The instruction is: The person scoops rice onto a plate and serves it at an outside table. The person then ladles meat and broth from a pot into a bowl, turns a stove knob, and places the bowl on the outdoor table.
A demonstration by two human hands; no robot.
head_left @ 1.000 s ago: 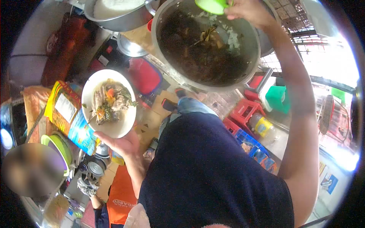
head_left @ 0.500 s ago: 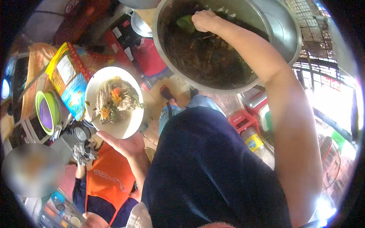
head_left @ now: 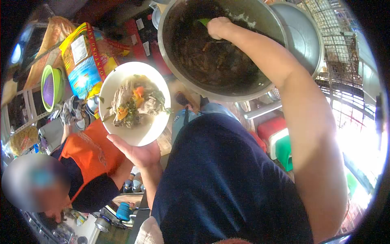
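Note:
My left hand (head_left: pixel 140 153) holds a white plate (head_left: pixel 156 132) from its near side, with the thumb along the rim. Shredded meat (head_left: pixel 142 101), greens and orange vegetable pieces lie on it. My right hand (head_left: pixel 219 27) is closed inside a big metal pot (head_left: pixel 178 73), low over dark contents (head_left: pixel 215 67) that look like broth with solids. From its fingers juts a green scoop-like utensil (head_left: pixel 203 20); most of it is hidden, so its exact shape cannot be told.
A co-worker in an orange apron (head_left: pixel 87 146) bends at the left, a gloved hand (head_left: pixel 72 110) near the plate. Behind are a yellow-blue printed sack (head_left: pixel 85 61) and a lime-green basin (head_left: pixel 57 87). A round metal lid (head_left: pixel 304 40) sits beside the pot; a green stool (head_left: pixel 284 150) stands at the right.
The plate and my left hand have shifted slightly right in view, and the plate looks larger. The green utensil shows less beside my right hand. The co-worker has leaned in closer.

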